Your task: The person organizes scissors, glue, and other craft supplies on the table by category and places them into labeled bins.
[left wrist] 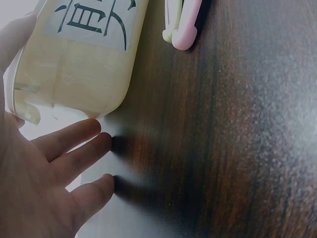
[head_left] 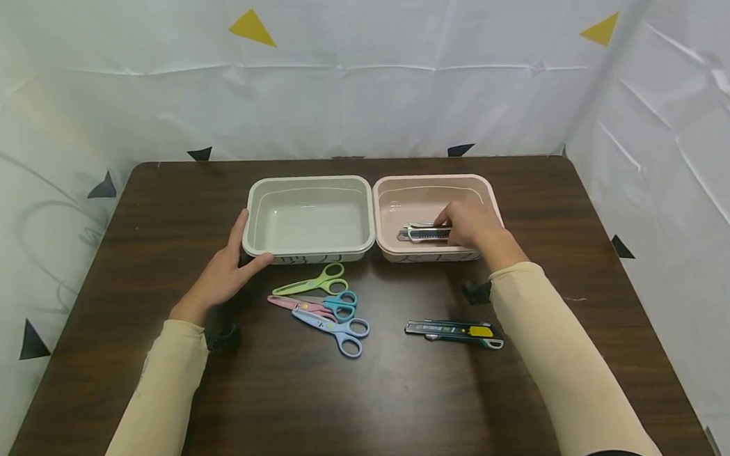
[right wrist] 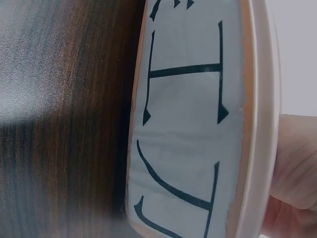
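My left hand (head_left: 220, 278) is spread at the left front corner of a pale grey-green plastic bin (head_left: 307, 256), thumb at its front rim and fingers along its left side. In the left wrist view several fingers (left wrist: 74, 153) stand near the tabletop. My right hand (head_left: 468, 227) reaches over the front rim of a pink bin (head_left: 395, 249) and pinches a utility knife (head_left: 424, 234) low inside it. The right wrist view shows mostly the pink bin's labelled front wall (right wrist: 188, 99), which hides the fingertips.
Before the grey-green bin lie several scissors: green (head_left: 301, 287), teal (head_left: 346, 303), pink (head_left: 288, 303) and blue (head_left: 324, 323). More utility knives (head_left: 449, 329), one with a yellow slider, lie below the pink bin. White sheeting (head_left: 372, 110) stands behind the dark wooden table (head_left: 353, 415).
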`<state>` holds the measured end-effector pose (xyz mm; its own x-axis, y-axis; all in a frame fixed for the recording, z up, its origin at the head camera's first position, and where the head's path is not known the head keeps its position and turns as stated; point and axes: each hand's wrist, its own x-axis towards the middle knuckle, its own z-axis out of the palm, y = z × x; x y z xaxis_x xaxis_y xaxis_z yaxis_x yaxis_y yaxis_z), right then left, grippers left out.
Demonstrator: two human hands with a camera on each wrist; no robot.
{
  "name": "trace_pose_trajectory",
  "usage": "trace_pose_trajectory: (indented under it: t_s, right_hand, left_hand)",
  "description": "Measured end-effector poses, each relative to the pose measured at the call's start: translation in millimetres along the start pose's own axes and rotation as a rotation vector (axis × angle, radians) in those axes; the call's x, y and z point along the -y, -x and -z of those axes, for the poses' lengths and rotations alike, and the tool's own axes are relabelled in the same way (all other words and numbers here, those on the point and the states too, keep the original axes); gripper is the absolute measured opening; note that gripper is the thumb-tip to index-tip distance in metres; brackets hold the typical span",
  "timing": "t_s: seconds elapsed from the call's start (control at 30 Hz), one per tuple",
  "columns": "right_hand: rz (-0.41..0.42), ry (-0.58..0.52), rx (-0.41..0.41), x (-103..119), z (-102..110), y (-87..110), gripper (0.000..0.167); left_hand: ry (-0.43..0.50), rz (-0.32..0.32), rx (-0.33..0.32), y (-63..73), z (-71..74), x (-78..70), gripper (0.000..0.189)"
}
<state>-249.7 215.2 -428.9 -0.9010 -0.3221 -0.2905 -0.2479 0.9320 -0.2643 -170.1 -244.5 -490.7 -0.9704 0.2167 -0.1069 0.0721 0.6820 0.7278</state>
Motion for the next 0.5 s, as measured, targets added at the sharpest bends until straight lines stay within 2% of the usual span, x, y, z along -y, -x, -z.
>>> trace_pose_trajectory:
  t_s: [0.5]
  right_hand:
    - [-0.018,0.053,-0.024,-4.7,0.4,0.8,0.047]
  left_hand:
    - [0.010,-0.013,-0.001,-3.7,-5.0,-1.0,0.097]
